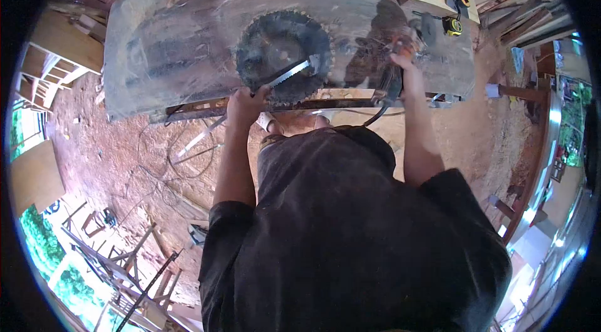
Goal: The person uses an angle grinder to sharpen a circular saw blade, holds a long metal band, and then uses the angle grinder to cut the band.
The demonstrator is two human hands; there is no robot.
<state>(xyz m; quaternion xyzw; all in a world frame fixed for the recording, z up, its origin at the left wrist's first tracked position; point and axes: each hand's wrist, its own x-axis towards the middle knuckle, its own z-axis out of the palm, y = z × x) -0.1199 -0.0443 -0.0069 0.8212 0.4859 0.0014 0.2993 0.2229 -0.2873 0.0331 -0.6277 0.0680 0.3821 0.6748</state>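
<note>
— Blade lies flat on the bench. Your left hand is fisted round the wrench, which reaches to its hub.
— My right hand?
— It's at the power tool, but I can't tell its grip. I judge this the hub-bolt step, so brace the blade before turning.

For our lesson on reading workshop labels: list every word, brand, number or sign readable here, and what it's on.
No text is readable.
Yellow tape measure: label too small to read.
Saw blade: any markings blurred.
Wrench: no legible marking.
</note>
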